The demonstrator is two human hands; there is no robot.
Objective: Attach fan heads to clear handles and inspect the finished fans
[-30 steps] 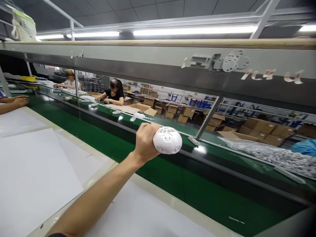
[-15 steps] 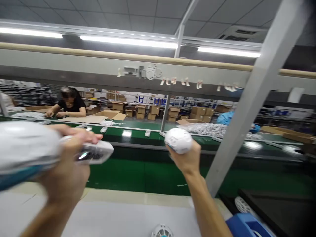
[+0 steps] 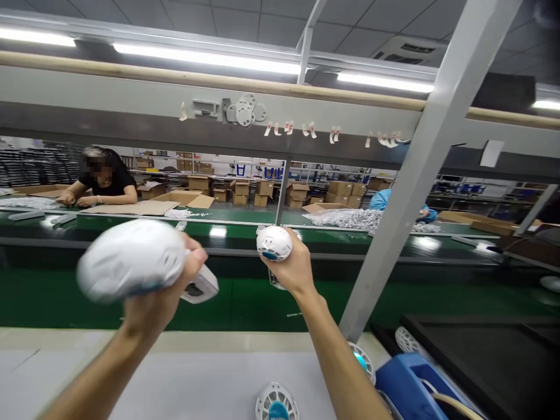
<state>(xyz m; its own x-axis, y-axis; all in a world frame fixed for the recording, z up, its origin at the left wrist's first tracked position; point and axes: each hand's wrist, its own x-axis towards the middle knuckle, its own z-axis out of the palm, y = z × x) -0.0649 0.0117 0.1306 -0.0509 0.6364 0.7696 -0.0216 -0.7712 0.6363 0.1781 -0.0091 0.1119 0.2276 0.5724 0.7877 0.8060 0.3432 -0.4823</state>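
Note:
My left hand (image 3: 153, 306) is closed around a white device with a rounded head (image 3: 133, 256) and a boxy end beyond the fingers. Motion blurs that head, and its underside shows teal. Over the green conveyor, my right hand (image 3: 298, 267) grips a similar white device (image 3: 274, 240), smaller in view, with small slots and a teal patch on its head. Both devices are held up in the air, apart from each other. My fingers largely hide how each is gripped. Below, a round white grille with a teal centre (image 3: 277, 403) lies on the white work surface (image 3: 196, 385).
Beyond lies the green conveyor (image 3: 245, 300), with a slanted grey post (image 3: 394, 233) at right. A blue tool or holder (image 3: 405, 379) stands by my right forearm, near another teal-centred grille (image 3: 366, 364). Two co-workers sit across; cartons (image 3: 301, 192) stand behind.
The left-hand device has moved right and farther out, showing more of its rounded head. My view has turned slightly right. Both hands keep hold of their devices.

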